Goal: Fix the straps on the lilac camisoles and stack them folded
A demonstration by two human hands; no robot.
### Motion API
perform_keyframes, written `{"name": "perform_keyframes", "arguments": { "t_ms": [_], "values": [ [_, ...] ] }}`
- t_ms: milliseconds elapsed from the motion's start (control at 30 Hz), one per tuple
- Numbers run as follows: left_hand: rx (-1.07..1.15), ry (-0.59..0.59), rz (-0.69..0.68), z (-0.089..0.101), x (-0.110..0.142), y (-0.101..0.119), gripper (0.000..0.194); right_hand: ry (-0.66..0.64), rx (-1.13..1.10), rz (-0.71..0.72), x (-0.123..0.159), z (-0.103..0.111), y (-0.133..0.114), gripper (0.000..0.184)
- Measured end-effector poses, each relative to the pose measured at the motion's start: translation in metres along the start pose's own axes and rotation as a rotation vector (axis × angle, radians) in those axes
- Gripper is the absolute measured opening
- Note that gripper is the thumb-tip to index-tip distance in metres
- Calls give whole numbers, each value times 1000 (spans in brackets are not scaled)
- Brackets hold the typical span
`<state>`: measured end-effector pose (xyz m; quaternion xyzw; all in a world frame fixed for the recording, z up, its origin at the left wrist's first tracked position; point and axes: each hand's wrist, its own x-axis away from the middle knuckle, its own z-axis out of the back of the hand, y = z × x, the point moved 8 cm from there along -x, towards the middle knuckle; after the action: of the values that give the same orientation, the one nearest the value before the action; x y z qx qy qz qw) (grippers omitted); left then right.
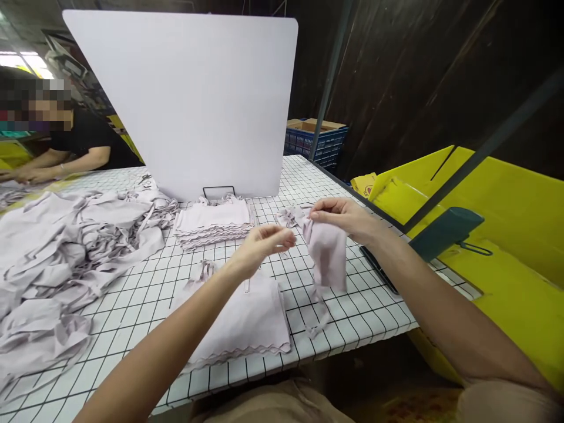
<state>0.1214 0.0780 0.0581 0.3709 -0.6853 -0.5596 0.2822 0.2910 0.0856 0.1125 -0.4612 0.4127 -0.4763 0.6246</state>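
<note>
My right hand (pixel 341 216) pinches the top of a pale lilac cloth piece (pixel 328 252). The cloth hangs over the table's right side, and a thin strip trails from it onto the grid. Just left of it is my left hand (pixel 267 242), its thumb and fingers drawn together; whatever lies between them, if anything, cannot be made out. Under my left forearm lies a flat cloth stack (pixel 247 329) with wavy edges and a small light tag-like strip on top. A second, neatly layered cloth stack (pixel 215 220) sits farther back.
A loose heap of the same cloth (pixel 57 247) covers the left of the grid-patterned table (pixel 308 346). A large white board (pixel 189 100) stands behind. At the right are a dark green holder (pixel 449 232) and yellow panels (pixel 506 205). Another person (pixel 88 147) works at far left.
</note>
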Motion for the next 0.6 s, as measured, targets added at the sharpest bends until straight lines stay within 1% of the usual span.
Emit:
{"name": "perform_keyframes", "arguments": {
  "t_ms": [67,100,167,233,333,367,467,533,600],
  "values": [
    [-2,-84,20,-21,-2,-15,39,79,-67,31,-3,-5,-4,30],
    [30,-91,2,-28,-3,-19,42,93,-81,43,-4,-7,-6,31],
    [114,-49,-43,-32,-5,-22,41,111,-115,66,-6,-8,-9,31],
    [162,4,-19,-27,-6,-23,38,156,-165,100,-5,-3,-12,31],
    [217,46,78,-15,-5,-19,36,229,-214,143,-4,8,-15,29],
    [242,65,92,-10,-4,-14,34,239,-225,149,-5,10,-15,29],
    [326,138,71,5,-4,4,24,256,-254,174,-10,12,-15,31],
    [390,149,63,11,-4,17,20,239,-271,207,-15,11,-17,37],
    [453,126,31,14,-4,32,22,218,-261,245,-18,8,-18,50]
  ]
}}
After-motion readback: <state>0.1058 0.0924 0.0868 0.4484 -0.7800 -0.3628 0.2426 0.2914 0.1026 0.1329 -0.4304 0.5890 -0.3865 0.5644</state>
